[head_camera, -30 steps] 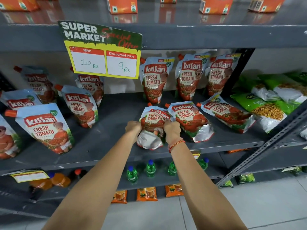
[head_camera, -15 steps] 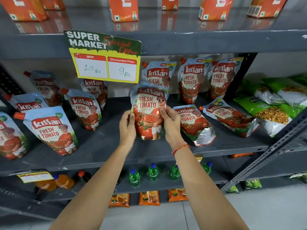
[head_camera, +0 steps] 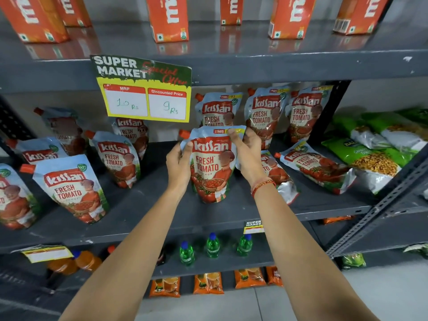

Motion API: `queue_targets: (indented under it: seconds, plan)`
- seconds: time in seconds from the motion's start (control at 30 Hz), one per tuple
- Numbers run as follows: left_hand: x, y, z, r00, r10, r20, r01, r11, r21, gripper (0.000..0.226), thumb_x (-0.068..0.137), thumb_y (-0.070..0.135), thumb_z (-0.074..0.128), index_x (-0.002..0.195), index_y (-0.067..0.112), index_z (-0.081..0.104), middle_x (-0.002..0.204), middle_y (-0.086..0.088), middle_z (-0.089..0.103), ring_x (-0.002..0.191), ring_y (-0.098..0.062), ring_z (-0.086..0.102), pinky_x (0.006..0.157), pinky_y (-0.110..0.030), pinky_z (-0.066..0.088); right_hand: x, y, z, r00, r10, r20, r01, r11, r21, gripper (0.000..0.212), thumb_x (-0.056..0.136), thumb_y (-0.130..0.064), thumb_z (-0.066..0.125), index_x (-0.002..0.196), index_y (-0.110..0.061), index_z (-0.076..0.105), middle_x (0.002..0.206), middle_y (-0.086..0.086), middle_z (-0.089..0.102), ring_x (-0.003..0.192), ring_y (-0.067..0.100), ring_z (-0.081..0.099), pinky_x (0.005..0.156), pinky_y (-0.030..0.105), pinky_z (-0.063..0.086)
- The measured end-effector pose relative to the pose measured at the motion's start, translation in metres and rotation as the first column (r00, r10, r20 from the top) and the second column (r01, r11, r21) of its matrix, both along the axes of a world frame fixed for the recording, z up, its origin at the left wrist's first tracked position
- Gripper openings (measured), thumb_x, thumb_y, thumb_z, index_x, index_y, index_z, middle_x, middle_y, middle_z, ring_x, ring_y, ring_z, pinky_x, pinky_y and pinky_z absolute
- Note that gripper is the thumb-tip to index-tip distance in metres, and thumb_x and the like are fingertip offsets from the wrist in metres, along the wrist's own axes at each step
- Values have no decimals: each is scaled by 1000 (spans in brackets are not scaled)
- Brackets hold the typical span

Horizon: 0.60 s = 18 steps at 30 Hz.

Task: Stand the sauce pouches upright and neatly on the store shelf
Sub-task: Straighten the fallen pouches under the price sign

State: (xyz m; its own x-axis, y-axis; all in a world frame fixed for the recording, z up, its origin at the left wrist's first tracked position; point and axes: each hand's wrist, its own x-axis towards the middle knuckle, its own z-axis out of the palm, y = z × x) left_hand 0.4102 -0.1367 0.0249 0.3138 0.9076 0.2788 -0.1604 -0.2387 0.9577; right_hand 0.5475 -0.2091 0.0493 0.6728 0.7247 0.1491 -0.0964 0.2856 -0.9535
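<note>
A tomato ketchup pouch (head_camera: 212,167) stands upright at the middle of the grey shelf (head_camera: 162,212), its base on the shelf board. My left hand (head_camera: 178,167) grips its left edge and my right hand (head_camera: 247,156) grips its top right corner. Right of it, two pouches lie flat: one (head_camera: 281,179) partly behind my right wrist, another (head_camera: 317,167) further right. Three pouches (head_camera: 266,112) stand along the back right. Several more (head_camera: 69,186) stand on the left half of the shelf.
A price sign (head_camera: 143,89) hangs from the upper shelf edge. Orange cartons (head_camera: 169,17) stand above. Green snack bags (head_camera: 375,147) lie at the right past a dark upright post (head_camera: 328,110). Small bottles (head_camera: 212,245) line the shelf below.
Both hands lifted a flat-lying pouch from the shelf, turned it upright and set its base down on the shelf. The camera has moved closer.
</note>
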Motion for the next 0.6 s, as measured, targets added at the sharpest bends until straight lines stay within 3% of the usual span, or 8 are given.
queue_targets:
  seconds: [0.13,0.23,0.3,0.4,0.5,0.57,0.6]
  plan:
    - [-1,-7,0,996,86,21,-86,996,23,18,94,23,52,83,14,62,77,2,61,75,-10,57,70,-29,47,2,1,6,1000,3,4,-3,1000,14,1,89,-16,63,88,-17,63,96,9,71,95,27,70,87,43,57]
    - [3,-25,-4,966,259,13,-259,963,74,25,92,26,54,107,6,58,96,1,62,88,-5,59,83,-31,51,9,-12,5,998,-25,56,24,1000,17,3,88,-13,64,90,-15,63,91,4,69,87,15,69,78,26,58]
    - [7,-42,-11,933,360,15,-358,921,155,35,90,27,56,116,5,50,112,-2,53,104,-15,55,91,-35,49,25,-28,2,986,-118,121,120,993,-12,15,86,-17,67,98,-10,63,90,-2,68,85,6,66,74,14,53]
    - [14,-72,-29,902,432,13,-419,865,277,34,89,20,56,116,3,44,117,-11,44,112,-27,48,92,-41,47,60,-52,-13,938,-251,240,290,946,-145,31,84,-24,69,106,-2,63,94,4,69,88,14,65,75,15,49]
    - [27,-103,-47,962,250,-107,-202,920,336,19,90,13,51,108,6,50,111,-12,53,102,-20,52,87,-28,44,95,-71,-39,870,-243,429,429,803,-414,38,87,-32,64,107,1,63,103,16,68,101,29,63,78,27,45]
    - [49,-111,-57,967,-12,-253,47,990,134,17,92,12,52,107,9,57,107,-8,61,97,-17,56,85,-15,45,109,-78,-51,863,-133,487,430,699,-571,43,90,-33,60,113,2,62,115,19,66,110,33,60,86,30,44]
    - [63,-108,-62,949,-116,-293,102,993,-64,21,93,14,51,111,7,58,105,-6,61,96,-17,58,88,-16,47,113,-79,-54,875,-67,479,399,659,-637,43,91,-33,57,113,3,62,117,20,65,111,34,59,86,30,44]
